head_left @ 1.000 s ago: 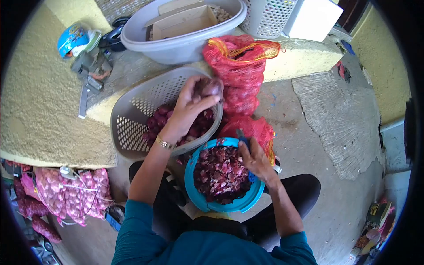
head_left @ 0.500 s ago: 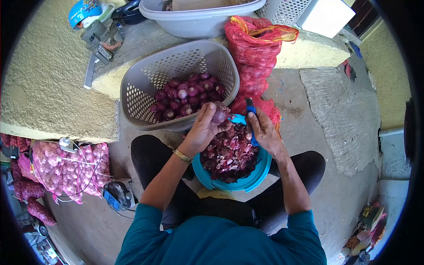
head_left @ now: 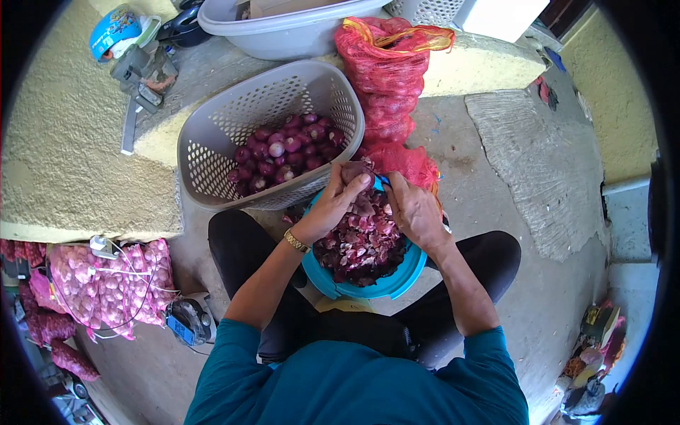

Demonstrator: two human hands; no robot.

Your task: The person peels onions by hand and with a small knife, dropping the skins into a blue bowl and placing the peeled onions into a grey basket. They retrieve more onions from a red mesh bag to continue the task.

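Note:
Over a turquoise basin [head_left: 397, 285] heaped with dry onion skins [head_left: 363, 244], my left hand [head_left: 334, 205] is closed around a red onion [head_left: 354, 172]. My right hand [head_left: 418, 216] grips a knife with a blue handle [head_left: 383, 180], its blade end against or very close to the onion. Most of the knife is hidden by my fingers. Just beyond my left hand stands a grey perforated basket [head_left: 212, 152] holding many shiny peeled red onions [head_left: 290, 150].
A red mesh sack [head_left: 386, 85] leans behind the basin, against a ledge [head_left: 489, 67]. On the ledge sits a pale tub [head_left: 283, 35]. Mesh bags of onions or garlic [head_left: 113, 283] and a weighing device [head_left: 191, 322] lie at left. A flattened sack [head_left: 531, 170] covers floor at right.
My right hand has come left and tilted, bringing the knife from upright beside the onion to the onion itself. The whole view has shifted slightly.

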